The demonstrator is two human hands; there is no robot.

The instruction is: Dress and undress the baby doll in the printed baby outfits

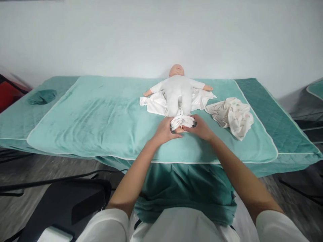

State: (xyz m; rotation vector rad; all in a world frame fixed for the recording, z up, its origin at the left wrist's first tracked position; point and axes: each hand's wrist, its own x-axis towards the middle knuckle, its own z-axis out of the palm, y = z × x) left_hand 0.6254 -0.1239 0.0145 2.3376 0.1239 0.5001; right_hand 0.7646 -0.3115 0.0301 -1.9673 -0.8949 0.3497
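Note:
A baby doll [178, 87] with a white cloth body lies on its back, its head toward the wall and its legs toward me. Bunched white baby clothing [182, 120] with a small print surrounds the doll's lower legs, a bit of foot showing beneath it. My left hand [165, 130] grips the bunched clothing from the left, its thumb near the foot. On the opposite side, my right hand [202, 127] is closed on the same clothing. Under the doll, an opened white garment [157, 103] spreads out to both sides.
A crumpled white printed cloth [233, 116] lies right of the doll. The green massage table [267, 107] carries a lighter green cover [101, 111] and has a face hole [42, 96] at left. A black chair [65, 201] with a pale object on it stands lower left.

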